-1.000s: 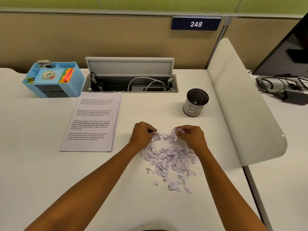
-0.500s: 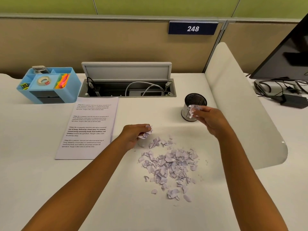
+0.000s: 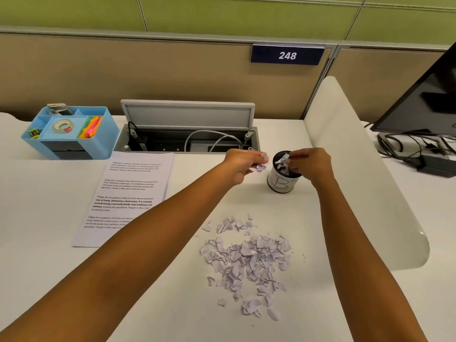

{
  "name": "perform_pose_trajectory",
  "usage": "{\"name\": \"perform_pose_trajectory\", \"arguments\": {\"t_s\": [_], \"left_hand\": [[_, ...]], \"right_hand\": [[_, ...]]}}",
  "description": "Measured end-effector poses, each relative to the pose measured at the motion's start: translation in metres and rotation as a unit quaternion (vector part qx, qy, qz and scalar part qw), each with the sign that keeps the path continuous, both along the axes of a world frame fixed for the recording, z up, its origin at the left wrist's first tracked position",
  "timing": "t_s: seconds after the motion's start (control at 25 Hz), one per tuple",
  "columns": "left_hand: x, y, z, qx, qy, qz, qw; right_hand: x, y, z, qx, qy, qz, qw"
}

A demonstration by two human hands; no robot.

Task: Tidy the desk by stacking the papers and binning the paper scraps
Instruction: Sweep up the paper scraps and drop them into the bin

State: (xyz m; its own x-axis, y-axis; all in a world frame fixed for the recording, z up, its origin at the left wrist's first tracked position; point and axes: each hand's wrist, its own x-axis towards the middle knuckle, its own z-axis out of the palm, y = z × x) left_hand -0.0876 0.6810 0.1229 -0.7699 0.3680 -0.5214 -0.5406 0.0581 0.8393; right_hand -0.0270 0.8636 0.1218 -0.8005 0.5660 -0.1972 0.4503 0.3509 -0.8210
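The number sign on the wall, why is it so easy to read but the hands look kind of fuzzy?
Head view: the 248 sign sits still, so it looks sharp; the left hand and right hand are slightly motion-blurred; the wide lens bends the wall's straight lines.

Right hand point(image 3: 313, 166) over the bin point(image 3: 282, 180) at 1 o'clock, fingers among scraps; left hand point(image 3: 243, 165) beside it grips scraps. Scrap pile point(image 3: 249, 260) at 5 o'clock, papers point(image 3: 133, 193) at 9.

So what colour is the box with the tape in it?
Light blue. The organiser box shows best in the head view, at the desk's back left.
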Motion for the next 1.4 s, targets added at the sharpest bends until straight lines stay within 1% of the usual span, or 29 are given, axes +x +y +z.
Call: {"name": "perform_pose_trajectory", "arguments": {"t_s": [0.12,0.24,0.36,0.56,0.64,0.76,0.84,0.92,1.04,1.16,1.24,1.28,1.32,1.4], "left_hand": [[-0.006,0.035,0.007,-0.012,0.015,-0.033,0.999],[-0.011,0.063,0.009,-0.047,0.022,-0.05,0.997],[-0.015,0.084,0.01,-0.123,0.057,-0.08,0.987],[-0.019,0.1,0.016,-0.245,0.138,-0.103,0.954],[-0.021,0.101,0.02,-0.265,0.151,-0.118,0.945],[-0.022,0.099,0.027,-0.233,0.127,-0.143,0.954],[-0.022,0.096,0.03,-0.232,0.121,-0.15,0.953],[-0.022,0.092,0.031,-0.224,0.117,-0.151,0.956],[-0.02,0.079,0.037,-0.19,0.116,-0.138,0.965],[-0.015,0.053,0.04,-0.127,0.133,-0.114,0.976],[-0.004,0.03,0.034,-0.057,0.123,-0.083,0.987],[0.002,0.019,0.026,-0.036,0.118,-0.067,0.99],[0.01,0.007,0.016,-0.033,0.121,-0.05,0.991],[0.025,-0.019,-0.012,-0.072,0.153,-0.016,0.985]], "right_hand": [[0.0,0.006,0.002,-0.087,0.012,-0.036,0.996],[0.001,0.011,0.003,-0.136,0.029,-0.031,0.99],[0.001,0.016,0.007,-0.168,0.039,-0.046,0.984],[0.002,0.021,0.006,-0.205,0.043,-0.056,0.976],[0.003,0.021,0.004,-0.206,0.042,-0.054,0.976],[0.005,0.022,0.002,-0.203,0.053,-0.052,0.976],[0.007,0.021,0.0,-0.199,0.06,-0.055,0.977],[0.009,0.018,0.0,-0.198,0.062,-0.06,0.976],[0.015,0.015,-0.001,-0.194,0.073,-0.073,0.976],[0.023,0.003,-0.001,-0.178,0.122,-0.082,0.973],[0.032,-0.014,-0.005,-0.165,0.188,-0.065,0.966],[0.037,-0.024,-0.01,-0.159,0.219,-0.051,0.961],[0.041,-0.036,-0.017,-0.152,0.238,-0.035,0.959],[0.05,-0.061,-0.036,-0.151,0.234,-0.002,0.961]]}}
